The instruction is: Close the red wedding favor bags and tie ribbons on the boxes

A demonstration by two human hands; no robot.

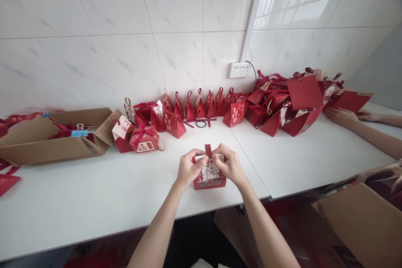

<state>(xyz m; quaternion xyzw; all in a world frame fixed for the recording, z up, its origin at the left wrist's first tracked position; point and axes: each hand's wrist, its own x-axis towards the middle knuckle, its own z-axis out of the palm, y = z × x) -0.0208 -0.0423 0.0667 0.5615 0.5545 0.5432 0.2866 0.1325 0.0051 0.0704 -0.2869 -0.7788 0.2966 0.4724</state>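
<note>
A red and white gift box (210, 174) with printed figures and a clear window low on its front stands upright near the table's front edge. A short red ribbon loop (208, 149) sticks up from its top. My left hand (192, 167) grips the box's upper left corner, thumb on the front and fingers behind. On the upper right, my right hand (229, 163) pinches it the same way. Both thumbs nearly meet below the ribbon. The back of the box is hidden from me.
Small red gift boxes (200, 109) line the wall. To the right rises a heap of red boxes (276, 100), with another person's hands (341, 116) beside it. An open cardboard box (56, 150) lies left. A black ring (201, 124) and an outlet strip (241, 70) are further back.
</note>
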